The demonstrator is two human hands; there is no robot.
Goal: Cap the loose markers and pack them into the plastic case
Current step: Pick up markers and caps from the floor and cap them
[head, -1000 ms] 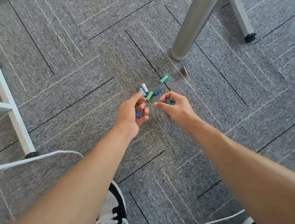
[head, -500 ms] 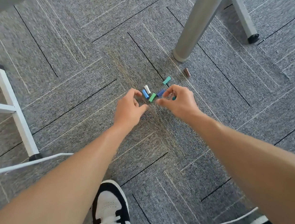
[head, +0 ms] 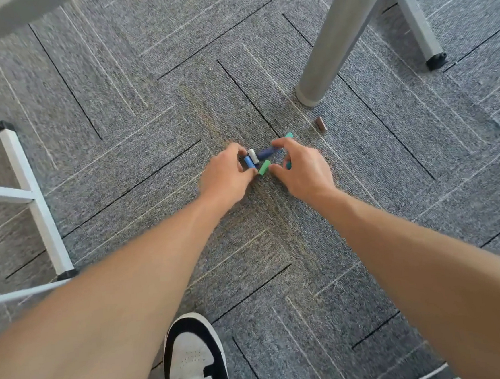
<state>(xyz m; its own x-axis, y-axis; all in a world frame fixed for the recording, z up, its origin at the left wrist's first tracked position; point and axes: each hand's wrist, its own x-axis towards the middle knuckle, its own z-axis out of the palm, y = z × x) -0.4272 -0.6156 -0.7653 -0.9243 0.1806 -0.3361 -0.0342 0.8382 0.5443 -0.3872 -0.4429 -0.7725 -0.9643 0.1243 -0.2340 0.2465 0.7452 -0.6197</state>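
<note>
I have both hands down at a small cluster of marker caps on the carpet floor point(head: 114, 80), near the round table leg point(head: 341, 32). My left hand point(head: 226, 176) curls in from one side and my right hand point(head: 301, 167) from the other, so they bracket the pile, presumably to rake it together rather than chase caps one at a time. Between them lie a blue cap point(head: 249, 162), a white cap point(head: 252, 155), a dark blue cap point(head: 265, 152) and a green cap point(head: 264, 168), touching or nearly so. The right hand seems to hold a teal piece point(head: 288, 165) in its curled fingers; whether the left grips anything I cannot tell. A teal cap point(head: 289, 135) peeks past the right forefinger, and a brown cap point(head: 320, 124) lies apart. No markers or plastic case are in view, so nothing is packed that I can see.
</note>
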